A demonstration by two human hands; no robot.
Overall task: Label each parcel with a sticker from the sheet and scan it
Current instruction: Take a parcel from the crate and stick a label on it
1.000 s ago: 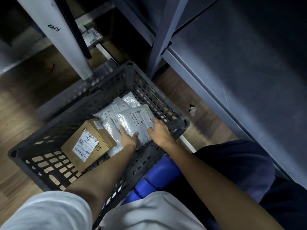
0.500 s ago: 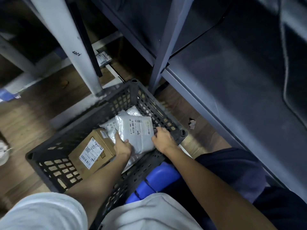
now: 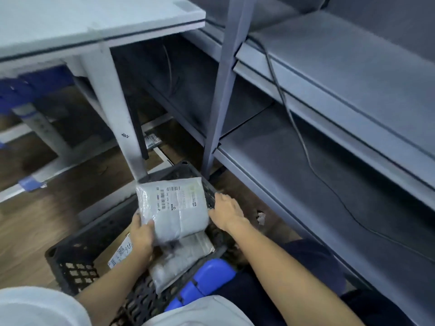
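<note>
Grey parcel lifted above the crate, our left hand gripping its near-left corner, long axis running away from us, right hand open at its right edge, ready to take it.

barcoded label on grey parcel too blurred to read, handwritten "90" on box label, black scrawl on table leg illegible

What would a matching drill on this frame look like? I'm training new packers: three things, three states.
Things:
1. grey parcel
2. cardboard box
3. right hand

States:
A. lying in the crate
B. open, beside the parcel
C. gripped by the left hand, lifted

Pairs: 1-C, 2-A, 3-B
</note>
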